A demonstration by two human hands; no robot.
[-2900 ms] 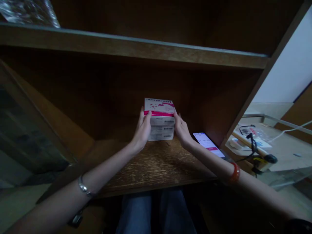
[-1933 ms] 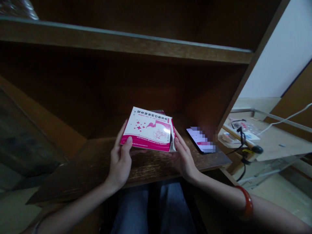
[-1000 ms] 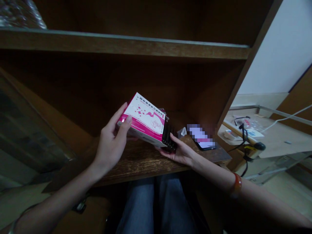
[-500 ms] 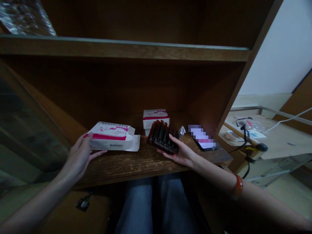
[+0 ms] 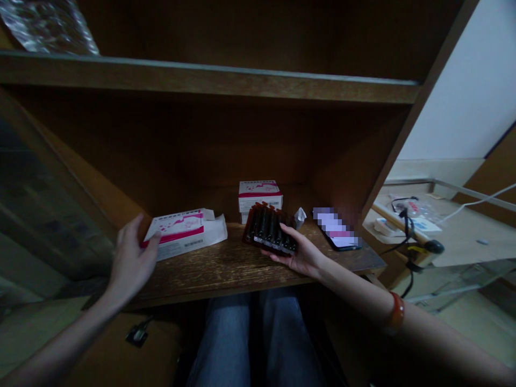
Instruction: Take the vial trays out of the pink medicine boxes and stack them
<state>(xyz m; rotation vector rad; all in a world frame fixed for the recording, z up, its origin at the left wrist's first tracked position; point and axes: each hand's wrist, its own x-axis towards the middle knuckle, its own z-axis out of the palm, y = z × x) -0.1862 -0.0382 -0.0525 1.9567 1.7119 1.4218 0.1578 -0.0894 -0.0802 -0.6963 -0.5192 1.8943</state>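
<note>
Ten-odd dark glass vials in a tray [image 5: 269, 235] — fragile, cupped underneath by right hand [image 5: 300, 257]; left hand [image 5: 131, 263], fingers loosely open, touches the pink-and-white carton [image 5: 183, 232] at nine o'clock.

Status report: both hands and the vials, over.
Left hand rests on opened box, box lying on shelf. Right hand holds vial tray. Second box and phone behind; nothing blocking.

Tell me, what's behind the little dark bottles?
Behind the tray of dark bottles in the right hand sits a closed pink-and-white box; the tray hides its lower front.
</note>
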